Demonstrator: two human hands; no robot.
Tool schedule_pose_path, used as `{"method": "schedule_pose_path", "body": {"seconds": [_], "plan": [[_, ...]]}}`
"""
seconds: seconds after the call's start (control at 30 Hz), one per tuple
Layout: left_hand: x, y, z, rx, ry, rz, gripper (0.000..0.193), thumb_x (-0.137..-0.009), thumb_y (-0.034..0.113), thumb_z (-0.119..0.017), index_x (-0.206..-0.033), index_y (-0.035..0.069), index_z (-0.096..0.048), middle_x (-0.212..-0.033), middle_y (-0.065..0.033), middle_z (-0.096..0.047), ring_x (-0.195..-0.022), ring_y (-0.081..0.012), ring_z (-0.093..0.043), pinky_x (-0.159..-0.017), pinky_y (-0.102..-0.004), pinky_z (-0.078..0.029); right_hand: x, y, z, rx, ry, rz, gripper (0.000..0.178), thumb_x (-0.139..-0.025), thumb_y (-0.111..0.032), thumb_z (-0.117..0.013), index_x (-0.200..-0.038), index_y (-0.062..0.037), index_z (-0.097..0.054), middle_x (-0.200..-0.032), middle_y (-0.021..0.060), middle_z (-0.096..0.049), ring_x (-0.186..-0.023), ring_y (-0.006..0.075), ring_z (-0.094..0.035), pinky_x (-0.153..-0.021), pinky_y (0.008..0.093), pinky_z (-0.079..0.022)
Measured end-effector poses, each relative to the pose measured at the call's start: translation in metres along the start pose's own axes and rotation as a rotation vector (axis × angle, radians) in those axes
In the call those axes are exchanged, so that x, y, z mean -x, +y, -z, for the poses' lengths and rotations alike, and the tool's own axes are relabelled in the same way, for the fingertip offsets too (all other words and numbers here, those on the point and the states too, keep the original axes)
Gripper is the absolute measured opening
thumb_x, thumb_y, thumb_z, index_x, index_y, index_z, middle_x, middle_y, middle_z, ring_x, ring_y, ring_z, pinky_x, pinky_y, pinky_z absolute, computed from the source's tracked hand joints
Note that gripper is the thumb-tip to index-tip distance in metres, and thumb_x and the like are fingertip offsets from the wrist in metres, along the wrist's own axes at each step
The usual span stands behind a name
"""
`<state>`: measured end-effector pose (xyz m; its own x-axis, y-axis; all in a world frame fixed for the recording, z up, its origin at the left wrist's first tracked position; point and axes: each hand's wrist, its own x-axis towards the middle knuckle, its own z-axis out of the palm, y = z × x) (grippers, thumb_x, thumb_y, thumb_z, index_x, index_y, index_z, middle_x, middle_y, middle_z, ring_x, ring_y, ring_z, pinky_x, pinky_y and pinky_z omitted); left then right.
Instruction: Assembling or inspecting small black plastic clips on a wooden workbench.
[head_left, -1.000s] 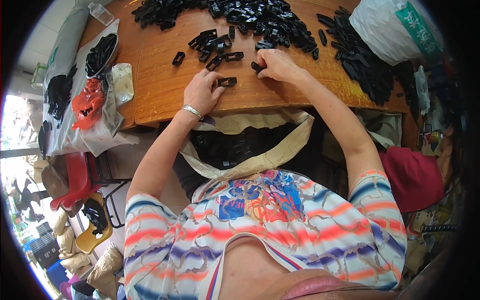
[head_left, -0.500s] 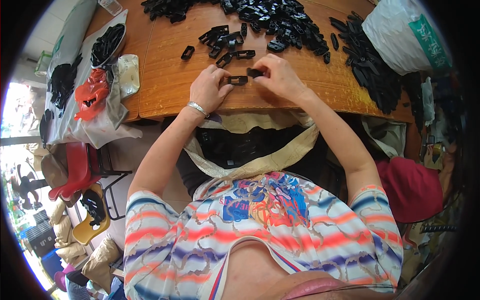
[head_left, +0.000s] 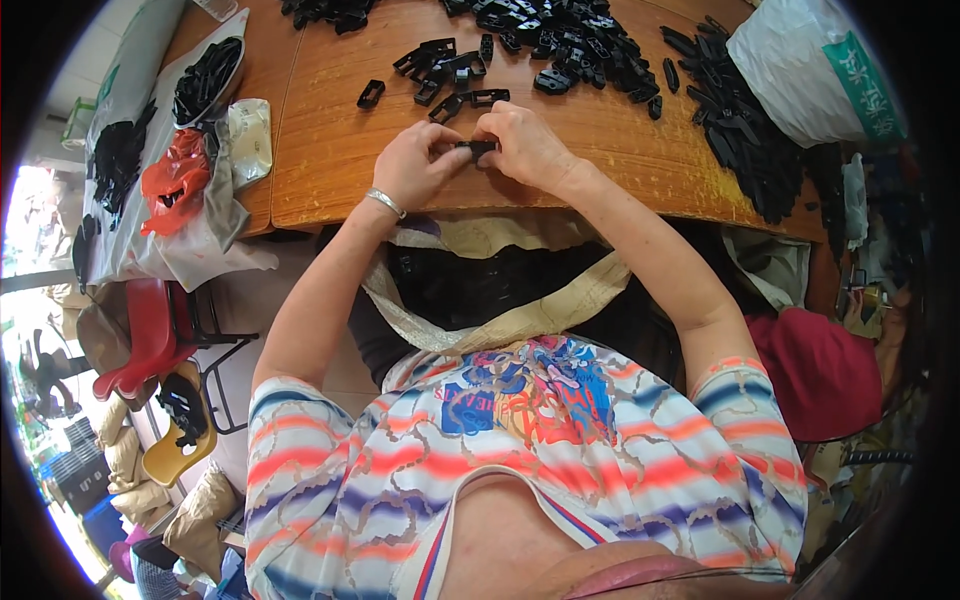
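At the near edge of the wooden table, my two hands meet around a small black plastic frame piece (head_left: 481, 147). My left hand (head_left: 415, 168) pinches its left end between thumb and fingers. On the other side, my right hand (head_left: 522, 148) has its fingers closed at the right end; a second small black piece it had is now hidden behind them. Just beyond lie several loose black plastic frames (head_left: 447, 75), and a single one (head_left: 371, 94) rests apart to the left.
A heap of black plastic parts (head_left: 570, 40) covers the far table. Long black strips (head_left: 735, 130) lie at right beside a white plastic bag (head_left: 795, 75). At left are a bowl of black parts (head_left: 208, 82) and a red bag (head_left: 177, 185). An open sack (head_left: 500, 325) with black contents sits at my lap.
My right hand has moved left, bringing its small black piece up against the frame piece in my left hand. The gap between the hands has closed.
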<state>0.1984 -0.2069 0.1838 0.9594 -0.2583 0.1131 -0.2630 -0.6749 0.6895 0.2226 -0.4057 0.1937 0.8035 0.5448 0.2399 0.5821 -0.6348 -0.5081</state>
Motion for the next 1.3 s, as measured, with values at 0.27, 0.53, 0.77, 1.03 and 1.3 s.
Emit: {"method": "schedule_pose_path", "body": {"seconds": [0.27, 0.53, 0.77, 1.03, 1.3], "plan": [[-0.014, 0.011, -0.001, -0.086, -0.109, 0.154, 0.025, -0.081, 0.033, -0.069, -0.083, 0.008, -0.069, -0.087, -0.0094, -0.067, -0.081, -0.0278, -0.064, -0.073, -0.0380, -0.051, 0.002, 0.002, -0.001, -0.083, 0.006, -0.031, 0.028, -0.067, -0.009, -0.080, -0.090, -0.0023, -0.066, -0.088, 0.0134, -0.060, -0.085, 0.0328, -0.061, -0.076, 0.0396, -0.050], [-0.005, -0.013, 0.009, 0.118, 0.152, 0.118, 0.032, -0.077, 0.027, -0.078, -0.096, 0.005, -0.065, -0.079, -0.0068, -0.067, -0.071, -0.0204, -0.066, -0.065, -0.0332, -0.052, 0.074, -0.040, 0.011, -0.128, -0.313, -0.032, 0.028, -0.070, -0.018, -0.078, -0.093, -0.0067, -0.066, -0.087, 0.0111, -0.061, -0.085, 0.0307, -0.061, -0.075, 0.0402, -0.050], [-0.030, -0.001, 0.000, -0.250, 0.171, 0.165, 0.034, -0.079, 0.031, -0.074, -0.102, 0.009, -0.064, -0.087, -0.0062, -0.066, -0.085, -0.0246, -0.064, -0.074, -0.0371, -0.051, 0.016, 0.050, 0.039, 0.152, 0.269, -0.193, 0.021, -0.075, -0.012, -0.070, -0.095, -0.0070, -0.067, -0.097, 0.0134, -0.062, -0.088, 0.0330, -0.063, -0.078, 0.0418, -0.051], [-0.011, 0.005, -0.014, -0.156, 0.081, -0.068, 0.026, -0.076, 0.022, -0.072, -0.098, 0.010, -0.064, -0.082, -0.0062, -0.062, -0.084, -0.0274, -0.061, -0.072, -0.0396, -0.049, -0.010, 0.074, 0.028, 0.407, 0.310, -0.016, 0.016, -0.076, -0.004, -0.069, -0.089, -0.0055, -0.060, -0.098, 0.0112, -0.057, -0.085, 0.0347, -0.063, -0.071, 0.0430, -0.052], [-0.010, 0.007, -0.015, -0.183, 0.082, -0.087, 0.026, -0.077, 0.023, -0.071, -0.098, 0.010, -0.064, -0.082, -0.0058, -0.062, -0.085, -0.0282, -0.060, -0.072, -0.0396, -0.048, -0.004, 0.058, 0.041, 0.049, -0.054, -0.226, 0.041, -0.062, -0.021, -0.087, -0.080, -0.0030, -0.055, -0.076, 0.0130, -0.063, -0.076, 0.0309, -0.062, -0.065, 0.0393, -0.049]]}}
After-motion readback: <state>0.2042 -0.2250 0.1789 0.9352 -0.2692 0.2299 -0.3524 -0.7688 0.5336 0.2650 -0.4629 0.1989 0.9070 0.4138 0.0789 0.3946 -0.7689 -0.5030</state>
